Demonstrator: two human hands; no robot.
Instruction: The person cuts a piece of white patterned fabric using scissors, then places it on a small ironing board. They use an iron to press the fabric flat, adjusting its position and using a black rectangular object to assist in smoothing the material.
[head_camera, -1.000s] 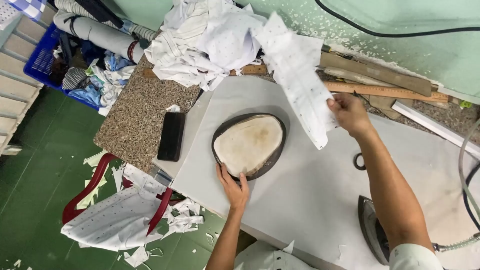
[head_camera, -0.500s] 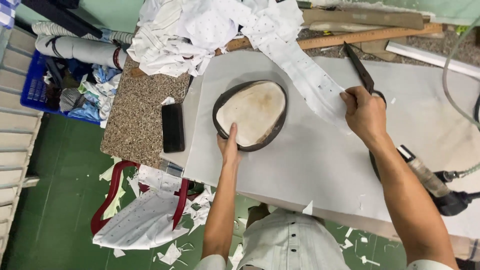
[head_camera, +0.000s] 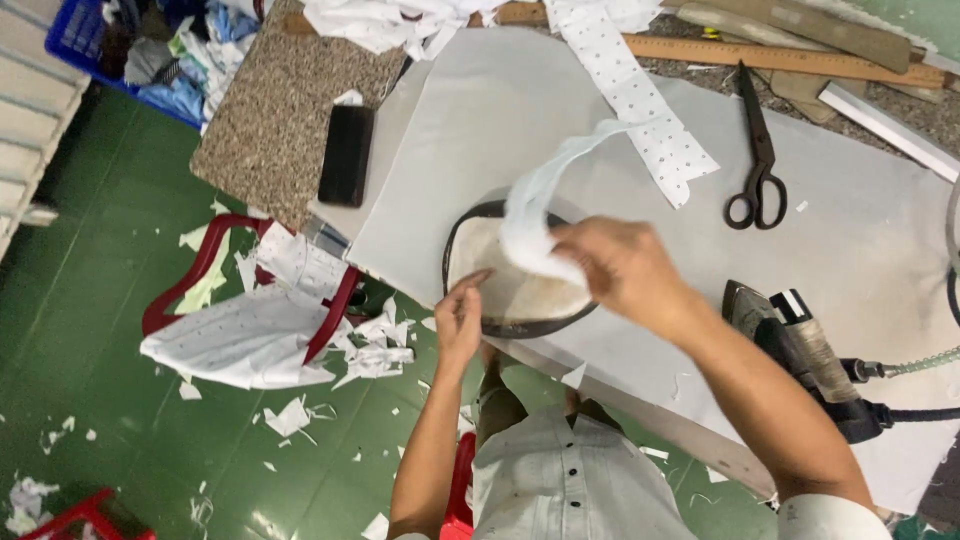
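From the head view, my right hand (head_camera: 625, 265) has its grip closed on a thin white strip of fabric (head_camera: 545, 205) above the oval dark-rimmed pressing pad (head_camera: 505, 300) on the white table (head_camera: 850, 220). My left hand (head_camera: 460, 318) rests loosely open-fingered on the pad's near edge; black scissors (head_camera: 757, 150) lie well apart

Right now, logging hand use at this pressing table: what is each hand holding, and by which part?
The right hand pinches a white fabric strip near its lower end. The left hand holds nothing; its fingertips rest on the oval pressing pad.
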